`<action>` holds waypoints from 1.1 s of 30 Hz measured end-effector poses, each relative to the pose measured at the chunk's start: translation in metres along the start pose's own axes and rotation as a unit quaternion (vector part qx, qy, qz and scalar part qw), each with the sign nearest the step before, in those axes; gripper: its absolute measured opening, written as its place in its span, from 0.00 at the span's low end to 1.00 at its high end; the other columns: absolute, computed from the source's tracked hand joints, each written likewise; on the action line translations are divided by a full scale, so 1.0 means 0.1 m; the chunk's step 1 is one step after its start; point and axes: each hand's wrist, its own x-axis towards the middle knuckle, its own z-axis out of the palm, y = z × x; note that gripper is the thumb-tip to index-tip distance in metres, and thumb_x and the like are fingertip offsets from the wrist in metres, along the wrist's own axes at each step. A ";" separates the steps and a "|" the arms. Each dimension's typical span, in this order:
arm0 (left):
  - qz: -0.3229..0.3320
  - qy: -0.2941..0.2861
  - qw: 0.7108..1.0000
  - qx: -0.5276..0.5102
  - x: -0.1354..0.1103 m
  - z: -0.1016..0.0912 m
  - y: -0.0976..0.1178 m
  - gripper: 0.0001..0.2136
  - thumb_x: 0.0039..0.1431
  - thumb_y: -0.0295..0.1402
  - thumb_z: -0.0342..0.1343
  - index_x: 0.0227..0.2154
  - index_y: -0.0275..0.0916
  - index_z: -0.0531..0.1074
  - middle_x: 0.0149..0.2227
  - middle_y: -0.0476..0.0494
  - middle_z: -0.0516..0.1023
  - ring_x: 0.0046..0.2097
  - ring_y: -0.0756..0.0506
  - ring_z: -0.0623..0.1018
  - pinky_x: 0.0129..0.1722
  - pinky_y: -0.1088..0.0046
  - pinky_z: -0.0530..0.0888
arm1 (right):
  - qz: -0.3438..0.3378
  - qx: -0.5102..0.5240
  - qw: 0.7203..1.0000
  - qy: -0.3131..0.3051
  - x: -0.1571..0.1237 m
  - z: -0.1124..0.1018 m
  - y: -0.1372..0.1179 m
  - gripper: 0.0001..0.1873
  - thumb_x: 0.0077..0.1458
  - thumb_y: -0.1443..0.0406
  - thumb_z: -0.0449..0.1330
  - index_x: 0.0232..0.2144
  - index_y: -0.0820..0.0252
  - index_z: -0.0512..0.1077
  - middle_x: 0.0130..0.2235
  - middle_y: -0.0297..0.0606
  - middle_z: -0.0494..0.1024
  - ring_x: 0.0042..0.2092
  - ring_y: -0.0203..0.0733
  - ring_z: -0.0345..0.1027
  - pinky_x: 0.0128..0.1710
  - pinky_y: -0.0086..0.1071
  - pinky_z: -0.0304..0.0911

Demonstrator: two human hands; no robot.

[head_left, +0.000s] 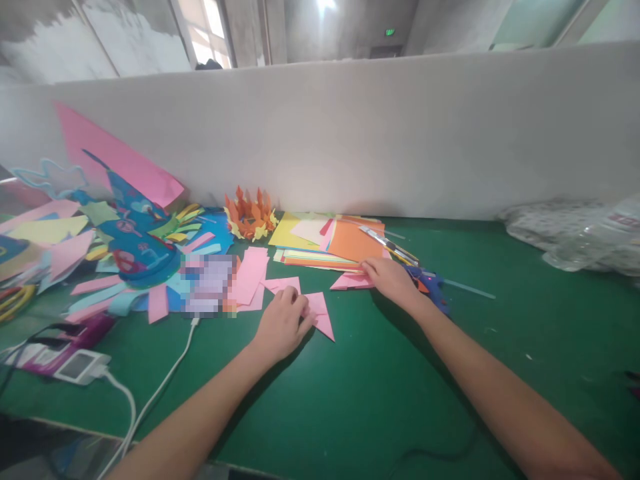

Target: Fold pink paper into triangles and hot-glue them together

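My left hand (283, 323) rests on the green table with its fingers curled over folded pink paper (320, 312); pointed pink flaps stick out on both sides of it. Farther right, my right hand (394, 283) has thumb and fingers closed at the edge of another folded pink paper (350, 281). Its fingertips are beside the stack of coloured sheets (320, 261), topped by an orange sheet (356, 241). The underside of both grips is hidden. A blue glue gun (433, 287) lies partly behind my right wrist, with a clear glue stick (470, 289) pointing right.
A utility knife (387, 243) lies on the sheets. Left of them stand an orange paper crown (249, 215) and a blue cone hat (137, 233). Pink strips (250, 277), a white cable (175, 373) and a power strip (75, 350) lie at left. A plastic bottle (595, 237) lies far right.
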 end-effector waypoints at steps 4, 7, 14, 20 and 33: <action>0.002 -0.024 0.998 0.053 0.01 0.01 0.02 0.10 0.65 0.31 0.42 0.32 0.38 0.68 0.37 0.42 0.64 0.38 0.45 0.67 0.39 0.66 0.69 | -0.022 0.005 1.000 -0.012 0.01 0.05 0.02 0.08 0.54 0.68 0.54 0.30 0.60 0.74 0.35 0.39 0.78 0.37 0.41 0.69 0.34 0.29 0.57; -0.016 -0.024 0.998 0.057 0.01 0.04 0.02 0.06 0.62 0.31 0.47 0.33 0.37 0.67 0.38 0.41 0.64 0.39 0.44 0.67 0.39 0.66 0.70 | -0.040 0.010 0.999 -0.019 -0.01 0.08 0.03 0.05 0.52 0.68 0.57 0.31 0.60 0.74 0.35 0.40 0.77 0.38 0.41 0.68 0.36 0.29 0.58; -0.019 -0.008 0.999 0.046 0.02 0.05 0.03 0.07 0.61 0.31 0.47 0.39 0.41 0.68 0.39 0.42 0.63 0.38 0.44 0.66 0.38 0.66 0.69 | -0.071 0.023 0.996 -0.044 -0.06 0.06 0.01 0.10 0.53 0.69 0.57 0.38 0.58 0.75 0.37 0.41 0.76 0.39 0.42 0.69 0.38 0.31 0.59; 0.012 -0.044 0.996 0.083 0.01 0.06 0.05 0.24 0.55 0.19 0.46 0.50 0.54 0.65 0.44 0.41 0.63 0.42 0.40 0.65 0.37 0.63 0.68 | -0.098 -0.002 0.994 -0.050 -0.04 0.03 -0.04 0.12 0.51 0.70 0.58 0.39 0.58 0.75 0.36 0.42 0.73 0.39 0.44 0.67 0.38 0.32 0.58; 0.041 -0.050 0.997 0.029 0.03 0.02 0.08 0.20 0.58 0.20 0.43 0.48 0.48 0.67 0.46 0.42 0.65 0.43 0.42 0.63 0.42 0.61 0.63 | -0.088 0.174 0.979 -0.059 -0.51 -0.25 -0.32 0.11 0.54 0.57 0.56 0.26 0.57 0.69 0.46 0.38 0.73 0.46 0.46 0.67 0.44 0.38 0.61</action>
